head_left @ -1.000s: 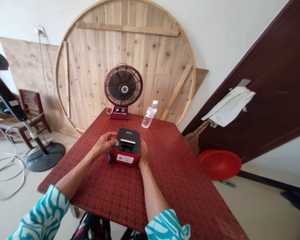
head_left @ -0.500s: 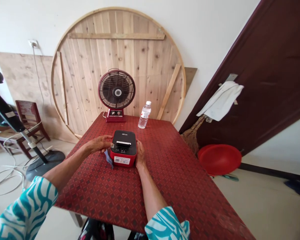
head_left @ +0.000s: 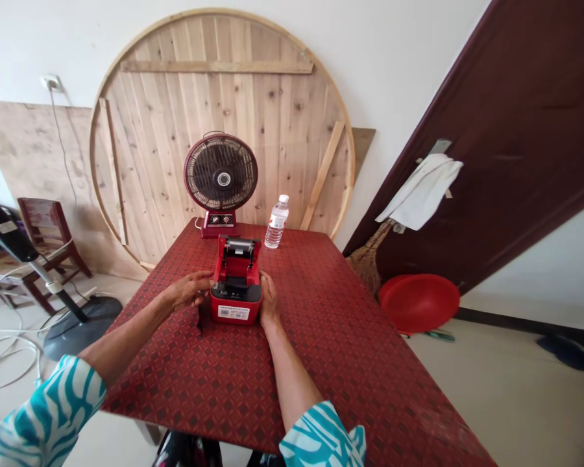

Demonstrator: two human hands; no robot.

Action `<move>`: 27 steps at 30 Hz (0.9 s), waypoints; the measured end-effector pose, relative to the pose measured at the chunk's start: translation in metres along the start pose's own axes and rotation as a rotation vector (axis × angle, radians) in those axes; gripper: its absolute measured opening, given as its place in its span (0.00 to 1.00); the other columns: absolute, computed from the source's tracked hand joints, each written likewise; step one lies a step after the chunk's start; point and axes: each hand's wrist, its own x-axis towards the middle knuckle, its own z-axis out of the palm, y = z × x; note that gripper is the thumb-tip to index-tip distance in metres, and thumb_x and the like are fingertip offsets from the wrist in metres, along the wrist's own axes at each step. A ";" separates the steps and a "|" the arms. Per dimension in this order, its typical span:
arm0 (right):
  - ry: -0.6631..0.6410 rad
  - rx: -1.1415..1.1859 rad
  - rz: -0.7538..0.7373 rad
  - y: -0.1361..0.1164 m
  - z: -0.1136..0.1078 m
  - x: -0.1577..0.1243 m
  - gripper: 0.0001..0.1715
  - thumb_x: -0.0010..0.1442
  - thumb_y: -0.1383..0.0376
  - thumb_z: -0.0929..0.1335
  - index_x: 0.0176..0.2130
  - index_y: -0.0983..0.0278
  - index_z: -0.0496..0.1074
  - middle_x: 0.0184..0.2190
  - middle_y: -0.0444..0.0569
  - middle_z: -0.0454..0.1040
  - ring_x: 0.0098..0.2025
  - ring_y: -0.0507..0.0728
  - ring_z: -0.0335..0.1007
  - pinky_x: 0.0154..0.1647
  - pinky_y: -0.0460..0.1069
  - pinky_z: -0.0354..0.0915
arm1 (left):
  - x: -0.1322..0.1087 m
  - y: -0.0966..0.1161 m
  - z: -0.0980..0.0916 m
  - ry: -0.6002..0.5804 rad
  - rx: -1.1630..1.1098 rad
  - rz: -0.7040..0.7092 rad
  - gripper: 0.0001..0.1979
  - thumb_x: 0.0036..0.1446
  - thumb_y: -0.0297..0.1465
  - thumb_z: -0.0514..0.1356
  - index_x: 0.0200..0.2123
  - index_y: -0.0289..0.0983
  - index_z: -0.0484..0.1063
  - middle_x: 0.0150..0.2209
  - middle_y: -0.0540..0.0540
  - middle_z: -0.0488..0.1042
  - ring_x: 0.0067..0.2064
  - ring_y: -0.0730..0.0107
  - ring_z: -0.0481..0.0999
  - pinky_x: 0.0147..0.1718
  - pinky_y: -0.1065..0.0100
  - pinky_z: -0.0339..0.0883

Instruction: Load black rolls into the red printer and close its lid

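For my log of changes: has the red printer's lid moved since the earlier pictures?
Yes: the lid has swung up and back toward the fan, from flat on the base to standing open.

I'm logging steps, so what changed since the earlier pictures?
The red device's lid has swung up and back, exposing a roller. The left hand remains at its left side, the right hand against its right. Fan and bottle stayed put.

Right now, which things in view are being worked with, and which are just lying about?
In use:
- printer, lid up
- left hand, fingertips at its left edge
- right hand, against its right side
- table, beneath

Lying about:
- bottle
- table fan
- chair
- basin
- broom
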 end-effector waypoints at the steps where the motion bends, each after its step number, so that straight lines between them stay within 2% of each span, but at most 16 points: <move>1: -0.003 0.000 0.004 0.000 0.000 0.000 0.29 0.59 0.47 0.61 0.49 0.62 0.72 0.52 0.53 0.75 0.55 0.59 0.68 0.58 0.55 0.59 | 0.000 0.000 0.000 0.002 -0.012 -0.002 0.32 0.49 0.32 0.66 0.56 0.31 0.61 0.18 0.57 0.67 0.12 0.83 0.57 0.11 0.77 0.47; 8: -0.022 0.020 -0.028 -0.003 0.003 0.002 0.28 0.59 0.47 0.61 0.49 0.61 0.72 0.52 0.51 0.75 0.56 0.59 0.68 0.59 0.55 0.59 | -0.001 0.005 0.001 0.067 0.098 0.023 0.37 0.49 0.34 0.65 0.60 0.30 0.56 0.17 0.58 0.65 0.12 0.80 0.57 0.11 0.76 0.46; 15: -0.016 -0.006 -0.027 -0.008 0.005 0.004 0.26 0.60 0.49 0.60 0.49 0.60 0.73 0.52 0.51 0.75 0.56 0.59 0.67 0.60 0.56 0.58 | -0.002 0.012 -0.005 0.067 0.296 0.126 0.40 0.45 0.39 0.65 0.60 0.29 0.59 0.17 0.58 0.64 0.15 0.79 0.59 0.15 0.75 0.49; 18: -0.002 -0.005 -0.034 -0.010 0.007 0.005 0.23 0.60 0.51 0.61 0.48 0.59 0.73 0.50 0.49 0.76 0.55 0.58 0.68 0.60 0.56 0.60 | 0.004 0.025 -0.011 0.117 0.485 0.264 0.33 0.45 0.42 0.65 0.54 0.31 0.69 0.22 0.53 0.71 0.20 0.76 0.65 0.20 0.73 0.56; 21: -0.001 -0.012 -0.057 -0.012 0.009 0.007 0.22 0.61 0.54 0.60 0.47 0.59 0.74 0.49 0.49 0.76 0.54 0.58 0.69 0.59 0.56 0.60 | 0.015 0.040 -0.010 0.162 0.713 0.470 0.23 0.50 0.44 0.62 0.44 0.34 0.76 0.31 0.45 0.78 0.31 0.68 0.74 0.29 0.70 0.65; 24: -0.002 -0.033 -0.078 -0.012 0.010 0.009 0.21 0.61 0.56 0.60 0.47 0.61 0.74 0.49 0.51 0.75 0.53 0.59 0.69 0.59 0.56 0.60 | 0.029 0.050 0.002 0.080 0.936 0.555 0.18 0.54 0.41 0.58 0.40 0.37 0.79 0.40 0.44 0.80 0.41 0.62 0.77 0.39 0.67 0.68; 27: -0.003 -0.036 -0.086 -0.011 0.011 0.010 0.20 0.61 0.58 0.59 0.46 0.60 0.74 0.47 0.50 0.76 0.52 0.58 0.69 0.59 0.55 0.60 | 0.045 0.056 0.019 -0.033 1.111 0.536 0.15 0.54 0.37 0.56 0.39 0.39 0.80 0.42 0.44 0.81 0.43 0.61 0.78 0.44 0.66 0.68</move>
